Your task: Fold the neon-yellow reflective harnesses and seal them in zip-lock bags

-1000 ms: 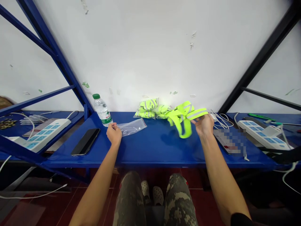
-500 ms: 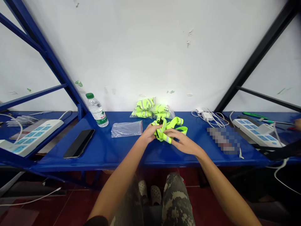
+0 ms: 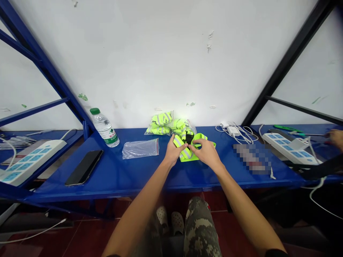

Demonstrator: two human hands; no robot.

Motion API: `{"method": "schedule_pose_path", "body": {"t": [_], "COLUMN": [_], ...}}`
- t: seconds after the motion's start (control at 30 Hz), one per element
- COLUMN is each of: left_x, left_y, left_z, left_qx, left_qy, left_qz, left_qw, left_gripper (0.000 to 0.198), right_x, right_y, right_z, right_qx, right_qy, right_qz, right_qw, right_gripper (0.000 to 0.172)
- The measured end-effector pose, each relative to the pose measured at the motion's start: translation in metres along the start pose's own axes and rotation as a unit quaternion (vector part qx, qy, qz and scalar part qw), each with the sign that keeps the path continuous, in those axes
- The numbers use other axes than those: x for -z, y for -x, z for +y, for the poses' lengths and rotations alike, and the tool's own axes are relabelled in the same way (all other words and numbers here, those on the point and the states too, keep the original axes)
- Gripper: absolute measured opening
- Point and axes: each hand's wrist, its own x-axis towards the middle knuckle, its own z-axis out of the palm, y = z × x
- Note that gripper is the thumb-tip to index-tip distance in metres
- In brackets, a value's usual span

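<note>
A neon yellow reflective strap (image 3: 185, 154) with grey stripes and a black buckle (image 3: 189, 137) lies bunched between my hands over the blue table. My left hand (image 3: 173, 151) is closed on its left side, thumb across the folded band. On the other side, my right hand (image 3: 205, 151) pinches the strap near the buckle with thumb and fingertips. Loops of the band spread out behind the right fingers. Just behind it are clear bags of similar yellow straps (image 3: 161, 123). A flat clear zip bag (image 3: 140, 148) rests on the table left of my left hand.
On the left stand a water bottle (image 3: 105, 127) and a black phone (image 3: 84, 167). White cables with chargers (image 3: 234, 132) and a blurred-out item (image 3: 252, 159) lie right. Power strips (image 3: 291, 148) sit beyond both ends. Another person's hand (image 3: 336, 138) shows at far right.
My right hand has turned inward and now pinches near the buckle. The left hand has shifted along the strap, and the buckle shows more plainly. The view has moved slightly.
</note>
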Motion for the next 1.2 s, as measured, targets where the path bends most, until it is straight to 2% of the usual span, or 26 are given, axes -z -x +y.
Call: {"method": "schedule_pose_path", "body": {"t": [0.1, 0.23, 0.3, 0.4, 0.47, 0.53, 0.6, 0.67, 0.77, 0.9, 0.97, 1.07, 1.1, 1.13, 1.2], "left_x": [0.004, 0.006, 0.006, 0.002, -0.001, -0.005, -0.008, -0.010, -0.011, -0.006, 0.002, 0.017, 0.021, 0.024, 0.024], "left_y": [0.000, 0.001, 0.004, 0.009, 0.011, 0.010, 0.009, 0.010, 0.010, 0.003, -0.004, -0.011, -0.011, -0.010, -0.005], "left_z": [-0.006, -0.015, -0.016, -0.012, -0.010, -0.009, -0.010, -0.009, -0.007, -0.003, -0.001, 0.002, 0.003, 0.003, 0.002], "left_qx": [-0.009, -0.047, -0.036, 0.026, 0.033, -0.013, -0.073, -0.112, -0.126, -0.136, -0.100, 0.008, 0.023, 0.013, -0.068], "left_qy": [-0.036, -0.066, -0.057, -0.027, -0.050, -0.100, -0.144, -0.176, -0.202, -0.183, -0.166, -0.195, -0.224, -0.259, -0.323], "left_qz": [0.021, 0.018, 0.003, -0.038, -0.005, 0.070, 0.114, 0.110, 0.107, 0.176, 0.196, 0.162, 0.142, 0.119, 0.058], "left_qw": [0.999, 0.997, 0.998, 0.999, 0.998, 0.992, 0.980, 0.972, 0.965, 0.958, 0.961, 0.967, 0.964, 0.958, 0.942], "left_gripper": [0.111, 0.095, 0.097, 0.107, 0.102, 0.087, 0.073, 0.063, 0.046, 0.036, 0.038, 0.048, 0.049, 0.049, 0.045], "right_x": [-0.008, -0.017, -0.019, -0.019, -0.018, -0.017, -0.018, -0.018, -0.015, -0.001, 0.008, 0.020, 0.022, 0.024, 0.022], "right_y": [0.000, -0.001, -0.001, 0.001, 0.003, 0.004, 0.005, 0.005, 0.006, 0.003, -0.003, -0.019, -0.026, -0.034, -0.053], "right_z": [0.017, 0.031, 0.033, 0.032, 0.029, 0.026, 0.022, 0.020, 0.018, 0.026, 0.037, 0.062, 0.070, 0.078, 0.089], "right_qx": [-0.027, -0.092, -0.068, 0.004, 0.047, 0.075, 0.081, 0.074, 0.071, 0.044, 0.010, -0.009, -0.006, 0.007, 0.032], "right_qy": [-0.041, -0.114, -0.108, -0.057, 0.003, 0.065, 0.107, 0.122, 0.122, 0.101, 0.082, 0.073, 0.074, 0.072, 0.058], "right_qz": [-0.012, 0.015, 0.032, 0.035, 0.027, 0.014, -0.001, -0.007, -0.015, -0.038, -0.003, 0.132, 0.152, 0.126, 0.030], "right_qw": [0.999, 0.989, 0.991, 0.998, 0.999, 0.995, 0.991, 0.990, 0.990, 0.993, 0.997, 0.989, 0.986, 0.989, 0.997], "right_gripper": [0.030, 0.034, 0.033, 0.024, 0.022, 0.024, 0.024, 0.023, 0.022, 0.037, 0.046, 0.045, 0.045, 0.044, 0.040]}}
